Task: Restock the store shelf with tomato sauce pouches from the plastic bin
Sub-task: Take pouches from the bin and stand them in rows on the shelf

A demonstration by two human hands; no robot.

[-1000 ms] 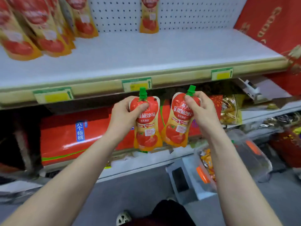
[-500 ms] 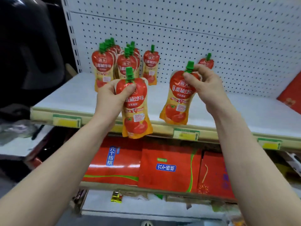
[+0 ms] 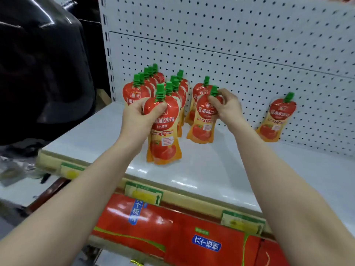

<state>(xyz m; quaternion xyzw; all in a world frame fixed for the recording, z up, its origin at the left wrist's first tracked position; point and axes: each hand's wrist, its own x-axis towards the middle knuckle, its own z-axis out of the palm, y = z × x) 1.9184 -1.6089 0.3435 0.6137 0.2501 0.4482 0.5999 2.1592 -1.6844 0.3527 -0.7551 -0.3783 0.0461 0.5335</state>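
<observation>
My left hand (image 3: 137,117) grips a red and yellow tomato sauce pouch (image 3: 164,139) with a green cap by its top; its base stands on the white shelf (image 3: 221,169), in front of the rows. My right hand (image 3: 227,106) pinches a second pouch (image 3: 203,123) at its neck, its base on the shelf in front of another pouch (image 3: 199,91). Several pouches (image 3: 148,85) stand in rows at the back left. A lone pouch (image 3: 276,120) leans on the pegboard to the right. The plastic bin is out of view.
A white pegboard (image 3: 249,45) backs the shelf. Price tags (image 3: 144,194) line its front edge. Red boxed goods (image 3: 192,239) fill the shelf below. A dark shiny object (image 3: 38,70) sits to the left.
Both hands carried their pouches up from below the shelf edge and forward onto the shelf, setting them down in front of the standing rows. The camera view rose and moved closer.
</observation>
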